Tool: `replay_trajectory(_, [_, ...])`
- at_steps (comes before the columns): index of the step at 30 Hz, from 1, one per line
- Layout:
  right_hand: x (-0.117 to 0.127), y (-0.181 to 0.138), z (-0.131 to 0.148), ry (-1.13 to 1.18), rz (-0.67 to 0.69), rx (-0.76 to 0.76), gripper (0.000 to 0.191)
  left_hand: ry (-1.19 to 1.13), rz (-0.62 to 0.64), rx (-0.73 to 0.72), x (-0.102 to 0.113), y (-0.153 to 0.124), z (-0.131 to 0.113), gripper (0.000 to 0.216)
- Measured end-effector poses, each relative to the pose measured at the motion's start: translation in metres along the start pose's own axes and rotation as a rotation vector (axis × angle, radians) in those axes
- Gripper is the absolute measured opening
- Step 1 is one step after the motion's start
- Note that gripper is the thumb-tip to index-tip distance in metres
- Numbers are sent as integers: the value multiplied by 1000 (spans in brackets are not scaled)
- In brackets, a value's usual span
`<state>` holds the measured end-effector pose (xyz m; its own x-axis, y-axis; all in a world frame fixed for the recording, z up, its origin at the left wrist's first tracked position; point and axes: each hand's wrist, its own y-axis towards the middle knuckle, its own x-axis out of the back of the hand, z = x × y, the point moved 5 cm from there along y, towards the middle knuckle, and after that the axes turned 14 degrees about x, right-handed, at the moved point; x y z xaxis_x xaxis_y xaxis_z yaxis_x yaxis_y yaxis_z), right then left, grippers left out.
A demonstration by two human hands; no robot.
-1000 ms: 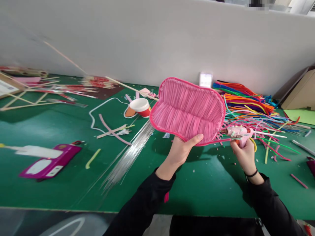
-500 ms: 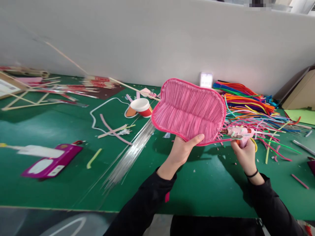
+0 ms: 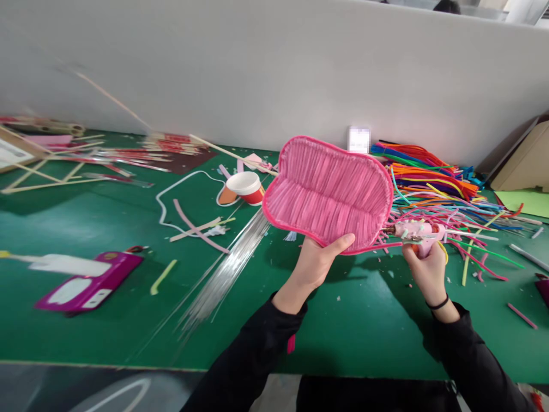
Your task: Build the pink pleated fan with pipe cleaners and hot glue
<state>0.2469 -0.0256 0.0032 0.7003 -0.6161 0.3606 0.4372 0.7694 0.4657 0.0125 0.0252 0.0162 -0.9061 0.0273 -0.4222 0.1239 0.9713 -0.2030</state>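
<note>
A pink pad-like piece [image 3: 332, 194], faced with rows of fuzzy pipe cleaners and edged in darker pink, is held up over the table by my left hand [image 3: 315, 263]. The left thumb presses on its lower front edge; the other fingers are behind it. My right hand [image 3: 426, 272] is wrapped round the handle of a pink glue gun [image 3: 418, 230]. The gun's nozzle points left and is at the piece's right edge; whether it touches I cannot tell. From the lower edge a loose pink strip [image 3: 386, 247] stretches right, below the gun.
Colourful pipe cleaners [image 3: 433, 177] are heaped behind my right hand. A paper cup [image 3: 246, 186], a bundle of thin metal wires [image 3: 227, 266] and a purple device [image 3: 92, 283] lie to the left. A wooden stick frame [image 3: 38, 174] stands far left, a cardboard box [image 3: 523, 160] far right.
Very little differs. The pink piece has shifted slightly left, while both hands keep their holds and the glue gun stays at its right edge.
</note>
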Motion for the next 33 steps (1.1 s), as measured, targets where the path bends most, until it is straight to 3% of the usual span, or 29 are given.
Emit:
replay_trajectory(9, [9,3,14,-17,-122,61,37,52,-20,-52,6,-3,-4,53])
replay_trajectory(18, [6,3,11,-62,-81,28,38,111,-1,-78,8,-1,5,50])
replay_trajectory(33, [6,1,9,-62,-86,42,39,66,15,-37,0,-4,0,57])
